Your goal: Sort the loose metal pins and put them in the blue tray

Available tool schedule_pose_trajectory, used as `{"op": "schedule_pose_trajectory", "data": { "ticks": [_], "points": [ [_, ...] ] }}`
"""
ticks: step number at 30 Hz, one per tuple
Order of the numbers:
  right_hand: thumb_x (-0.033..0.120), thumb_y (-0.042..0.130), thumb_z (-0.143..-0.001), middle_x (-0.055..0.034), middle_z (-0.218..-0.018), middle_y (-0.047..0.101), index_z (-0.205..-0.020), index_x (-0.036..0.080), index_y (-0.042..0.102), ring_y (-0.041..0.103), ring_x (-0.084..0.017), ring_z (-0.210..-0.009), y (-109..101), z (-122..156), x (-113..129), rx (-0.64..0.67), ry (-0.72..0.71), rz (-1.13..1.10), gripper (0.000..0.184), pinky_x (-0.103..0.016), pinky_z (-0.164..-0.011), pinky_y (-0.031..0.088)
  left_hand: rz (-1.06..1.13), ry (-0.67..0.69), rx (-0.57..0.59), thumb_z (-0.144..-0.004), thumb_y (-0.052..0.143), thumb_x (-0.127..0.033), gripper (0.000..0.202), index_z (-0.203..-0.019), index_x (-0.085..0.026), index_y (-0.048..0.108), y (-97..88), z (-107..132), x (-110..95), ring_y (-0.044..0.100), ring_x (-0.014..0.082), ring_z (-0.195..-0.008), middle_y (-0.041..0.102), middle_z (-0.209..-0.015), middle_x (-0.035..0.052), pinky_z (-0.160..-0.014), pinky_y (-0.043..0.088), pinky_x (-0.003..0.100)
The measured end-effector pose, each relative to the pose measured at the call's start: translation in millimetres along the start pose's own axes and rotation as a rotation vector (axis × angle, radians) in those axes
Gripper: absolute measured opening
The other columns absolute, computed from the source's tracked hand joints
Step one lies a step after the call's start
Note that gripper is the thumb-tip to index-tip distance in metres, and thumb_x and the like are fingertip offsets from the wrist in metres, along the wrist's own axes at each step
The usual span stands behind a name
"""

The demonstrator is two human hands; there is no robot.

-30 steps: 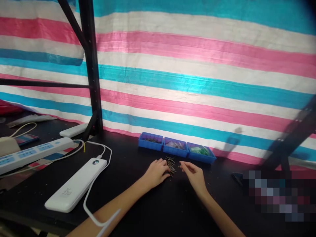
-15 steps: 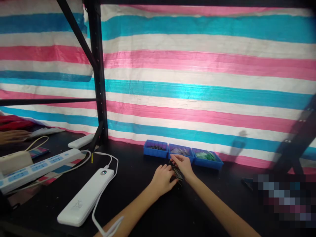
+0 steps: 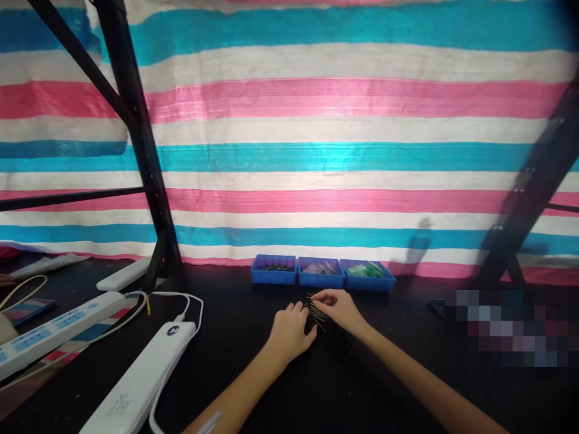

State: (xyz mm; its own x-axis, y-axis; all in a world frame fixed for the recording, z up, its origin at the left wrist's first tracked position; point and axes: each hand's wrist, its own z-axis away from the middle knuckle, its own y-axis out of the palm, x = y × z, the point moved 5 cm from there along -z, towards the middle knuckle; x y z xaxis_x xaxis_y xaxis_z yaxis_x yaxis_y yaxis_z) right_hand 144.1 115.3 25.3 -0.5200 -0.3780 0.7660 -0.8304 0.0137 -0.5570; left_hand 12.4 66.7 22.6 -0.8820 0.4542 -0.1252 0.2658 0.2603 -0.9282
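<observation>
A small pile of thin, brass-and-dark metal pieces, like long screws or nails [image 3: 319,316], lies on the black table between my hands. My left hand [image 3: 292,333] rests at the pile's left side, thumb apart from the bent fingers and partly around it. At the pile's upper edge, my right hand [image 3: 342,311] has thumb and forefinger pinched together; what is between the tips is too small to make out. Behind stand three blue bins: the left bin [image 3: 274,278] has similar dark pieces, the middle bin [image 3: 321,281] clear plastic bags, the right bin [image 3: 370,285] green-and-clear packets.
To the left lie a white power bank [image 3: 140,374] with a cable and a white power strip [image 3: 58,325]. A black frame post [image 3: 142,157] rises behind them. A striped sheet [image 3: 316,129] hangs at the back. A dark flat object [image 3: 436,307] lies right, beside a blurred-out patch.
The camera view has turned slightly right, so the scene sits farther left. My right hand has lowered its pinched fingertips to the pile. My left hand stays beside it.
</observation>
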Motion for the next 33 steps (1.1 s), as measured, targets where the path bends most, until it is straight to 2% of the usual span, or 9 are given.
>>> {"op": "schedule_pose_trajectory", "data": {
  "ticks": [4,8,12,16,19,25,28,33],
  "points": [
    [0.030,0.061,-0.067,0.0003,-0.069,0.068,-0.076,0.022,0.071,0.056,-0.012,-0.055,-7,32,-4,0.005,0.030,0.163,0.016,-0.022,-0.051,0.038,0.044,-0.004,0.058,-0.079,0.047,-0.034,0.021,-0.092,-0.022,0.058,3.8,1,-4,0.055,0.0183,-0.085,0.058,-0.094,0.0031,-0.061,0.041,0.026],
    [0.032,0.060,-0.067,0.0031,-0.071,0.067,-0.077,0.027,0.070,0.055,-0.011,-0.056,-10,48,2,0.011,0.036,0.241,0.015,-0.021,-0.051,0.036,0.107,0.003,0.081,-0.080,0.047,-0.028,0.016,-0.092,-0.024,0.057,5.7,0,-5,0.056,0.0150,-0.085,0.057,-0.095,0.0009,-0.060,0.040,0.023],
    [0.030,0.060,-0.067,0.0033,-0.075,0.067,-0.078,0.027,0.069,0.054,-0.011,-0.056,-11,50,5,0.038,0.016,0.253,0.014,-0.021,-0.051,0.034,0.156,-0.013,0.080,-0.081,0.047,-0.022,0.016,-0.093,-0.025,0.057,7.2,-1,-4,0.057,0.0126,-0.081,0.057,-0.093,-0.0009,-0.058,0.039,0.021],
    [0.022,0.057,-0.068,0.0026,-0.068,0.063,-0.080,0.027,0.069,0.052,-0.010,-0.055,-15,50,3,0.041,0.004,0.286,0.018,-0.021,-0.048,0.031,0.220,-0.025,0.070,-0.081,0.048,-0.019,0.017,-0.093,-0.025,0.058,6.8,0,-6,0.057,0.0121,-0.079,0.057,-0.090,-0.0014,-0.058,0.040,0.020],
    [0.016,0.054,-0.069,0.0022,-0.071,0.062,-0.084,0.026,0.069,0.050,-0.010,-0.056,-17,51,2,0.026,-0.024,0.289,0.023,-0.021,-0.050,0.031,0.301,0.015,0.048,-0.081,0.046,-0.016,0.019,-0.093,-0.026,0.057,5.0,3,-13,0.056,0.0118,-0.080,0.056,-0.093,-0.0015,-0.062,0.042,0.020],
    [0.012,0.054,-0.070,0.0006,-0.075,0.062,-0.081,0.022,0.067,0.051,-0.012,-0.068,-11,53,5,0.055,-0.115,0.299,0.020,-0.022,-0.060,0.035,0.415,0.159,0.071,-0.082,0.039,-0.009,0.027,-0.099,-0.023,0.055,5.9,7,-33,0.054,0.0136,-0.087,0.054,-0.095,0.0014,-0.074,0.045,0.024],
    [0.010,0.053,-0.071,0.0002,-0.073,0.062,-0.078,0.022,0.067,0.052,-0.014,-0.070,-9,54,6,0.065,-0.119,0.338,0.019,-0.022,-0.060,0.035,0.410,0.186,0.062,-0.081,0.038,-0.007,0.032,-0.102,-0.024,0.055,5.9,7,-35,0.053,0.0151,-0.089,0.054,-0.097,0.0024,-0.080,0.045,0.027],
    [0.015,0.054,-0.072,-0.0012,-0.077,0.066,-0.081,0.024,0.068,0.055,-0.016,-0.072,-12,54,6,0.067,-0.078,0.373,0.018,-0.024,-0.062,0.037,0.390,0.184,0.047,-0.081,0.035,-0.004,0.039,-0.107,-0.025,0.055,4.8,6,-32,0.052,0.0155,-0.089,0.054,-0.098,0.0028,-0.080,0.045,0.029]
  ]
}}
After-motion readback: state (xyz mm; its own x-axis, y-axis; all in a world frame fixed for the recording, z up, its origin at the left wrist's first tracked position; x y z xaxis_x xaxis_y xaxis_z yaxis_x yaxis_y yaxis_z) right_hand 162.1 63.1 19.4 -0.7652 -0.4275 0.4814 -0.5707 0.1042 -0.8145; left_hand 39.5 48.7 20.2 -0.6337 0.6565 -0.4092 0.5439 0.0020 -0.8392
